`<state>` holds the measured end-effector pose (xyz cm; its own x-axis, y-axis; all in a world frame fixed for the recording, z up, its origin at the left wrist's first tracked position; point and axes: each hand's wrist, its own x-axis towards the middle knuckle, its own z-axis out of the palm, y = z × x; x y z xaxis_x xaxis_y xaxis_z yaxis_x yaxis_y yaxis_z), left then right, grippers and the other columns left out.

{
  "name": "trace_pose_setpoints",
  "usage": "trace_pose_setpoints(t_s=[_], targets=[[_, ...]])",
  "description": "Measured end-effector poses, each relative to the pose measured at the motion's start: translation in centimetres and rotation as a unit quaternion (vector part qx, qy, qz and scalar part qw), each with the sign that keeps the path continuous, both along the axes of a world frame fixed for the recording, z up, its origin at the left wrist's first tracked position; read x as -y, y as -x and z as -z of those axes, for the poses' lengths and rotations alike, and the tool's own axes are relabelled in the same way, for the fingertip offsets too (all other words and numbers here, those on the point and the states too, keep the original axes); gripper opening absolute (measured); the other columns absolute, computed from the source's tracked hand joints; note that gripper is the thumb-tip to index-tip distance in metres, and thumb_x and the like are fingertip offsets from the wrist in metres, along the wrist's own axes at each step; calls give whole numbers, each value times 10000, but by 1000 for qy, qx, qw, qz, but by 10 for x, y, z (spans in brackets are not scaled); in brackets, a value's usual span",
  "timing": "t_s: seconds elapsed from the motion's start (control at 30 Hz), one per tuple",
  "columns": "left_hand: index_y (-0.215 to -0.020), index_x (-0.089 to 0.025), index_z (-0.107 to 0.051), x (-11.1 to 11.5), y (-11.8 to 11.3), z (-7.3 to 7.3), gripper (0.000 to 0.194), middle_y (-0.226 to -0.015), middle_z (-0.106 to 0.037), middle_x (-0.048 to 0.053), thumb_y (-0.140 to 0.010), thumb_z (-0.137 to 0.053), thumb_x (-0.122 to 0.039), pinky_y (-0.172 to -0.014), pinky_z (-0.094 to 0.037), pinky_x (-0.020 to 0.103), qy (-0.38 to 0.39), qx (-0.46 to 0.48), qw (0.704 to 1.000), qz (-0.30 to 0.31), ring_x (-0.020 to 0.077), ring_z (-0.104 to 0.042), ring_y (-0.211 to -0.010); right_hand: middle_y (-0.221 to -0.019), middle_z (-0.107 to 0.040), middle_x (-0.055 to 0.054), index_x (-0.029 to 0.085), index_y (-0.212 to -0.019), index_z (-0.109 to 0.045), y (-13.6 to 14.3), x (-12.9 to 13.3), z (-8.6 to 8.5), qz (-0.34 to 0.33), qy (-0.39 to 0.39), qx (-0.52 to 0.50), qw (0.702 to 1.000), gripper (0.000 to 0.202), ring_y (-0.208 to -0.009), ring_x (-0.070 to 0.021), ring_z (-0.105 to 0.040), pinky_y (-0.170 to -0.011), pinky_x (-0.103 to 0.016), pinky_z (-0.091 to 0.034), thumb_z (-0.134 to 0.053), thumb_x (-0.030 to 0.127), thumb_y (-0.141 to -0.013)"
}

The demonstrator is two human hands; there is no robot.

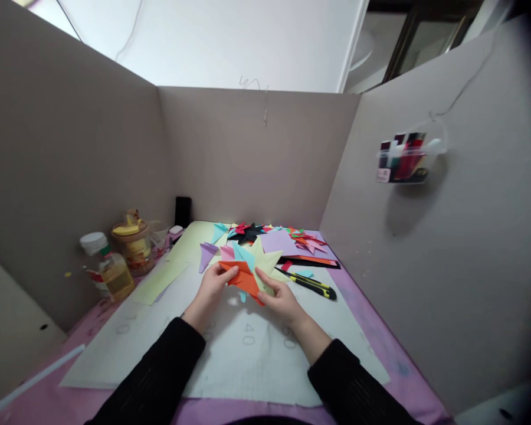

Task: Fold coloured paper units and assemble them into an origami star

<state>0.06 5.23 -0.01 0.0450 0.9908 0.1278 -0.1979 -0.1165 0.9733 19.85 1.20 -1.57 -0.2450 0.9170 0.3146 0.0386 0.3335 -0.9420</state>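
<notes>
Over the worktop [62, 404] spreads a white sheet [230, 378]. Beyond, several folded-paper stars [250, 234] look complete; the orange paper [241, 278] is creased, its joining to neighbouring pieces unclear. Left hand [212, 290] and right hand [284, 304] angle inward above the sheet, grips closed, pinching its opposite sides, thumbs uppermost.

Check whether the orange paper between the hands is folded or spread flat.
Folded. The orange paper, held by the left hand and right hand, shows creases and angled edges rather than one flat sheet.
</notes>
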Motion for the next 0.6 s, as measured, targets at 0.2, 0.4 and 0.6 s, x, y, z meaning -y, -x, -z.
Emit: trace_pose_setpoints(t_s=[0.2,0.4,0.6], targets=[[-880,-127,-648,2,-4,-3,367,-872,-713,91,-638,-779,-371,-736,-512,320,8,30,999,24,226,-672,-799,-1332,-551,-64,232,-1318,-504,0,1,2,-17,8,-18,1000,641,-1254,-299,-488,-1094,-518,-297,-715,402,-737],[-1050,-201,-513,3,-5,0,558,-1049,-628,83,-592,-805,-327,-754,-516,332,-30,33,996,-71,219,-641,-913,-1299,-581,-71,241,-1305,-521,1,1,1,-11,20,-32,999,651,-1219,-312,-520,-1066,-533,-339,-734,419,-716],[-837,-213,-642,10,2,-17,220,-1302,-481,103,-663,-748,-297,-1046,-325,424,-215,-147,959,-115,283,-411,-1270,-1288,-585,-70,213,-1303,-521,3,6,-9,-3,14,-1,1000,647,-1211,-304,-530,-1074,-534,-326,-731,386,-716]])
